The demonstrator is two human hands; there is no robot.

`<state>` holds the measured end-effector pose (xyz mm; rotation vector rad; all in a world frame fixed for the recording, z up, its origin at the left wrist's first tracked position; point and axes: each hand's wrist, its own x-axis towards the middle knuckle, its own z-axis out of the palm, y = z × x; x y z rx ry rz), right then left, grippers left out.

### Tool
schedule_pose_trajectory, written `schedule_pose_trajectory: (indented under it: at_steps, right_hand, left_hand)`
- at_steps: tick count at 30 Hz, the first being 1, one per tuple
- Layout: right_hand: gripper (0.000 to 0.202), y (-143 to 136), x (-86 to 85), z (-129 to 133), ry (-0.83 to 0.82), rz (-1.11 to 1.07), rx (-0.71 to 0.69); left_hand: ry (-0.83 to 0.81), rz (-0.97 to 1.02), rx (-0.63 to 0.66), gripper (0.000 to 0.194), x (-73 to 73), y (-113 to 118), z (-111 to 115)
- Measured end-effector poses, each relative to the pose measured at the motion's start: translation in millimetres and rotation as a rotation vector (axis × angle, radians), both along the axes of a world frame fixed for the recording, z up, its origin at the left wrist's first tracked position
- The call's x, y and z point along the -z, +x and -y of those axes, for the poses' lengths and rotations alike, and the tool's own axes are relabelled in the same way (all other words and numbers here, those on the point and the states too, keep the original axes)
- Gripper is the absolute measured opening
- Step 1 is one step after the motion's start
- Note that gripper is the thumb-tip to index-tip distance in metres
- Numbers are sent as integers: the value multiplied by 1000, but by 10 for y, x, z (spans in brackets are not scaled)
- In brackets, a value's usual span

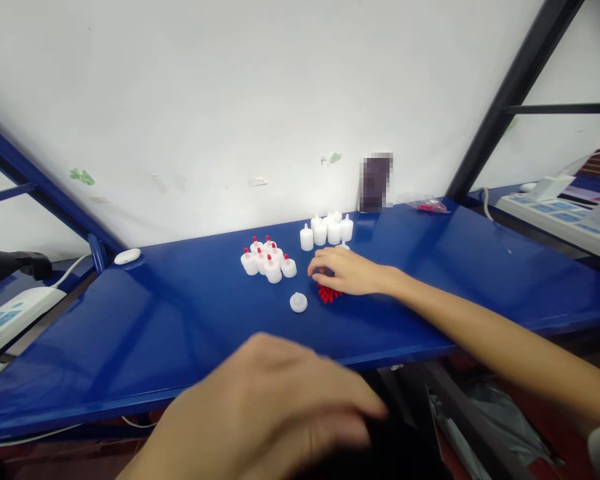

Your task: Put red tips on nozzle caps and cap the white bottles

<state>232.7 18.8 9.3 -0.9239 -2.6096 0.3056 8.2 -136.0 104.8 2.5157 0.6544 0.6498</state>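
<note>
My right hand (347, 269) reaches over a small pile of red caps (329, 294), fingers curved down and thumb apart from them. It partly covers the pile, and nothing shows in its grasp. My left hand (275, 407) is close to the camera, in front of the table edge and blurred; whether its bent fingers hold anything cannot be seen. Left of the pile lies a round white nozzle-topped piece (299, 303). Several white bottles with red tips (273, 270) stand together further left. Behind my right hand are several white nozzle bottles (320, 233) without red tips.
The blue table (190, 320) meets a white wall. A white oval object (127, 256) lies at the back left. A plastic bag with red contents (431, 206) sits at the back right. Power strips (17, 313) and blue frame bars (45, 180) flank the table.
</note>
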Motion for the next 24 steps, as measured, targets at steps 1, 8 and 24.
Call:
schedule_pose_trajectory:
  at_steps: [1, 8, 24]
  right_hand:
    - [18, 35, 5, -34, -20, 16, 7]
    - [13, 51, 42, -102, -150, 18, -12]
    - [28, -94, -109, -2, -386, -705, 74]
  left_hand:
    - [-13, -9, -44, 26, 84, -12, -174]
    - [-36, -237, -307, 45, 580, -152, -1005]
    - [-286, 84, -298, 31, 726, 68, -1230]
